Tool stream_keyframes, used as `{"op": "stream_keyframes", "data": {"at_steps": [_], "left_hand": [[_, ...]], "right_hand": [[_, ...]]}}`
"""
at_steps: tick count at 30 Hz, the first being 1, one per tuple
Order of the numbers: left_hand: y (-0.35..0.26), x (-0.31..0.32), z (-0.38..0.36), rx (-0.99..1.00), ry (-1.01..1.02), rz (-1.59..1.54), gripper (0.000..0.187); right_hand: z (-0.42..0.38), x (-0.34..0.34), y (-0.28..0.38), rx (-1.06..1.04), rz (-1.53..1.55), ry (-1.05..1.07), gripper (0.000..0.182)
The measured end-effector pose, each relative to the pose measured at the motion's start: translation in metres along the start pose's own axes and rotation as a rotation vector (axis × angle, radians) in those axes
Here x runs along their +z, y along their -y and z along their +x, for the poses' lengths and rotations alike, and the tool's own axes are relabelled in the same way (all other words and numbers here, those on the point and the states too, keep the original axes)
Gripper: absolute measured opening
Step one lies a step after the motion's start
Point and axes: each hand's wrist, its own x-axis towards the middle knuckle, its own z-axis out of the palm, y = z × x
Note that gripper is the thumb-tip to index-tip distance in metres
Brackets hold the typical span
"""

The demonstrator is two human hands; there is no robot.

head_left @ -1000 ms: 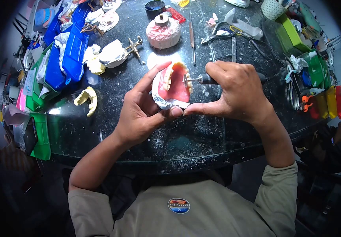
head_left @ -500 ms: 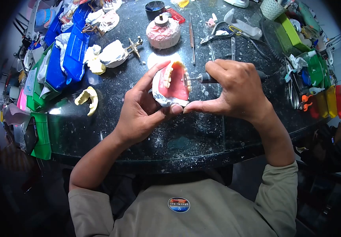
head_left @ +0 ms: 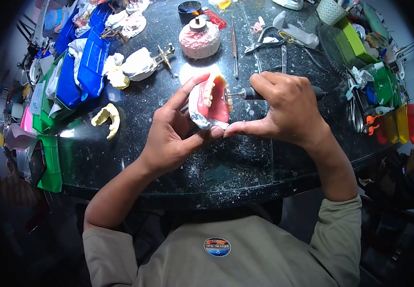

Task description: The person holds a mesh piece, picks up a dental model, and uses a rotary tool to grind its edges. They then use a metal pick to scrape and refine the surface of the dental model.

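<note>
The left hand point(head_left: 172, 130) has its grip clamped around the denture point(head_left: 220, 103), holding it above the counter point(head_left: 168, 186), tilted. The right hand point(head_left: 283, 107) has its grip closed on the drill point(head_left: 252, 94), whose tip meets the denture's tooth row; its thumb reaches the denture's near edge. The burner point(head_left: 189, 11) stands beyond the flask point(head_left: 199, 40).

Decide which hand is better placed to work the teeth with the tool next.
Likely the right hand: it holds the tool, tip beside the teeth, while the left hand supports the model.
</note>
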Motion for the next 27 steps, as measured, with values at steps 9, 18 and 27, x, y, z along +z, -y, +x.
{"op": "stream_keyframes", "data": {"at_steps": [9,18,27], "left_hand": [[-0.0001,-0.0008,0.0005,0.073,0.032,0.014,0.082],[-0.0001,-0.0018,0.0003,0.071,0.037,0.039,0.082],[0.0002,-0.0013,0.0001,0.081,0.037,0.022,0.082]], "right_hand": [[0.0003,0.001,-0.0004,0.003,0.004,-0.011,0.08],[0.0011,0.002,0.0001,0.005,0.011,-0.011,0.08],[0.0013,0.001,0.0009,0.014,0.016,0.01,0.08]]}}
